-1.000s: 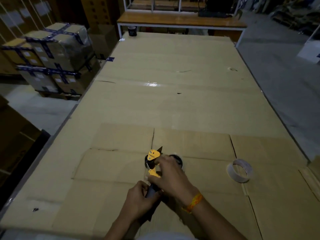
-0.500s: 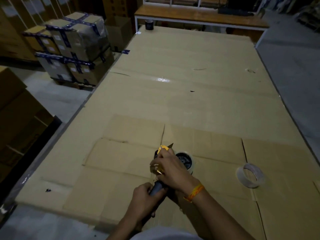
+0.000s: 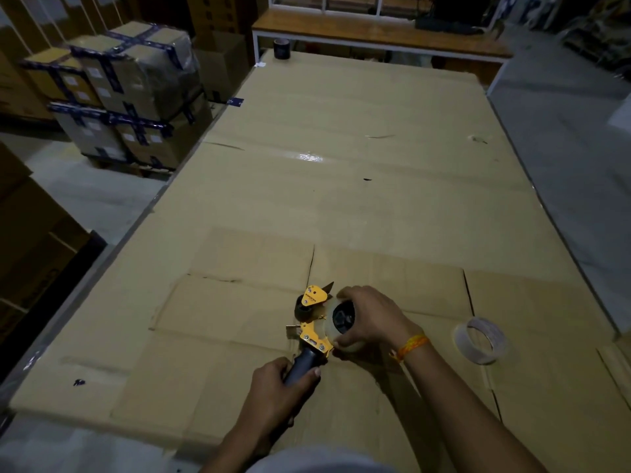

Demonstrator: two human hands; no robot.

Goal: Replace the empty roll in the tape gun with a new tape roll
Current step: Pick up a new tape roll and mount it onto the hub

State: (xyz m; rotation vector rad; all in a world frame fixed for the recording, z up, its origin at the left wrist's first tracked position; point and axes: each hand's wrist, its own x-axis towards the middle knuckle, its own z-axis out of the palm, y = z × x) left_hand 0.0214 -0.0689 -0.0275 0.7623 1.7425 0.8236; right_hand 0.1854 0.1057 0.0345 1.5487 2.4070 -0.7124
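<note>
A yellow and black tape gun [image 3: 312, 322] is held low over the cardboard-covered table [image 3: 341, 199]. My left hand [image 3: 280, 390] grips its black handle. A clear tape roll [image 3: 336, 320] sits on the gun's black hub, and my right hand [image 3: 368, 319] wraps around the roll from the right, fingers on its rim. An empty tape core [image 3: 481, 339], a thin pale ring, lies on the cardboard to the right of my right wrist.
A dark tape roll [image 3: 282, 47] stands at the table's far left corner. Stacked taped cartons [image 3: 116, 93] sit on the floor to the left. A wooden bench [image 3: 375, 32] runs behind the table. Bare floor lies to the right.
My right hand has shifted from the gun's yellow front plate to the right, onto the tape roll on the hub. The gun's yellow frame is now uncovered. The camera has tilted closer.
</note>
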